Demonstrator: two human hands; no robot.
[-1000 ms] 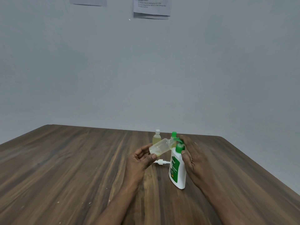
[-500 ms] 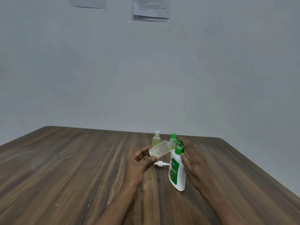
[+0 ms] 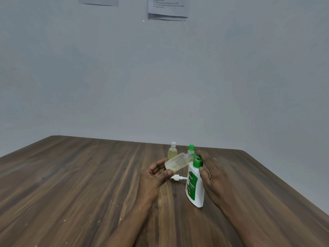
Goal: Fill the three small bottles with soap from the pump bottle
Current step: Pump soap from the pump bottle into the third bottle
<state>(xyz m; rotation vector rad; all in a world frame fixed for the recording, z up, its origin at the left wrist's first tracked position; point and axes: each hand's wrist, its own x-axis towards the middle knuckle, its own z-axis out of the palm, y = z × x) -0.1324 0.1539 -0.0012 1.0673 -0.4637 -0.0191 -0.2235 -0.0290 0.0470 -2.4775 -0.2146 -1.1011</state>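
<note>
grips tilted, part-filled bottle (image 3: 176,164) in left hand (image 3: 155,175), mouth at the nozzle. clasps top of pump bottle (image 3: 195,190) with right hand (image 3: 211,172), thumb at the neck. loose cap (image 3: 177,177) on surface (image 3: 89,175) just below; white-capped bottle (image 3: 172,152) and green-capped bottle (image 3: 191,148) behind, upright.

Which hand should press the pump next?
Right. The right hand holds the green head of the pump bottle, while the left hand grips the tilted small bottle, its mouth at the nozzle.
</note>
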